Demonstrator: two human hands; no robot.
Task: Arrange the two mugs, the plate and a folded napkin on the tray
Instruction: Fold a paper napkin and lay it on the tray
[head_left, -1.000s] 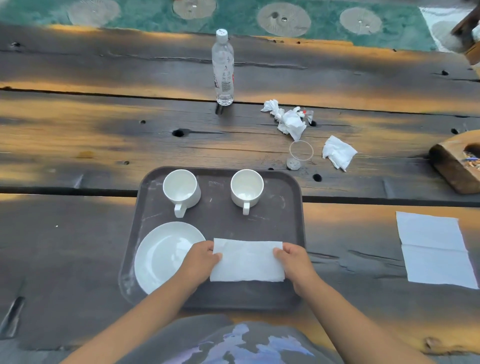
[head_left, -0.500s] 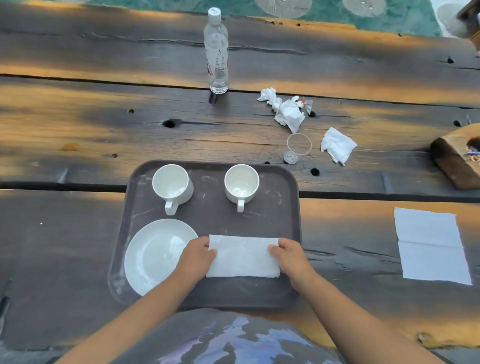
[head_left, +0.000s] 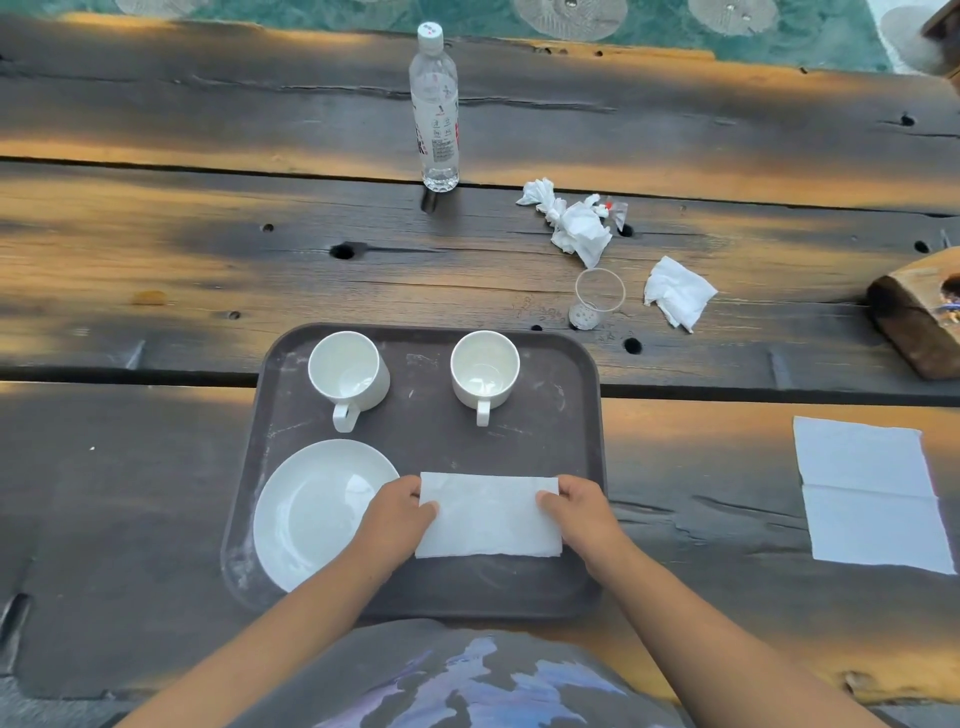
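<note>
A dark brown tray lies on the wooden table right in front of me. Two white mugs stand along its far side, one on the left and one on the right, both with handles towards me. A white plate fills the tray's near left corner. A folded white napkin lies flat on the tray to the right of the plate. My left hand pinches its left edge and partly covers the plate's rim. My right hand pinches its right edge.
A clear water bottle stands at the far middle. Crumpled tissues and a small clear plastic cup lie beyond the tray's far right corner. An unfolded napkin lies to the right. A wooden block sits at the right edge.
Both hands stay on the napkin's two ends in the same spot on the tray. Only the head camera has shifted slightly.
</note>
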